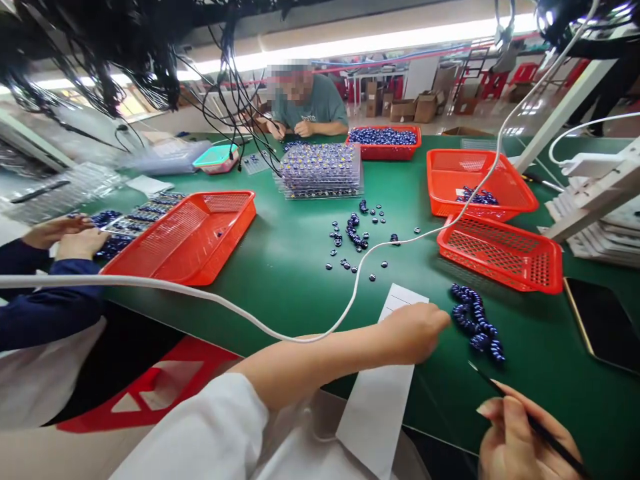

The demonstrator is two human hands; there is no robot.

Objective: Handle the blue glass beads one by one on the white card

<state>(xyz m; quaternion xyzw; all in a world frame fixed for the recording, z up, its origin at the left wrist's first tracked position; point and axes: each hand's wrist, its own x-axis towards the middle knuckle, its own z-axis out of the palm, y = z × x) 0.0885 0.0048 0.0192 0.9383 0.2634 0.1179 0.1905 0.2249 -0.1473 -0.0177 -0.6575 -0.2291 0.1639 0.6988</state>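
Blue pieces [352, 231]: spread over the green desk [300, 293], some loose, some lined up.
Far-left hands [80, 241]: a co-worker's, in dark sleeves, with more blue pieces beside them.
Left red basket [175, 243]: nearly bare, a small dark bit inside.
Stacked trays [320, 177]: far middle, blue pieces on the top layer; this share looks done.
Middle group: a curved row amid scattered strays; only partly in line.
Far red basket [395, 153]: well filled with blue pieces, so plenty appears left.
Left hand [417, 331]: curled over the white paper strip [377, 407]; I cannot tell whether its fingertips pinch anything.
Right red basket [467, 170]: a small heap of blue pieces inside.
Right rows [479, 310]: close, wavy lines of blue pieces just beside the left hand, not in a tray.
Right hand [525, 437]: near right, pinching a thin black tool [555, 445], its tip near the rows but apart.
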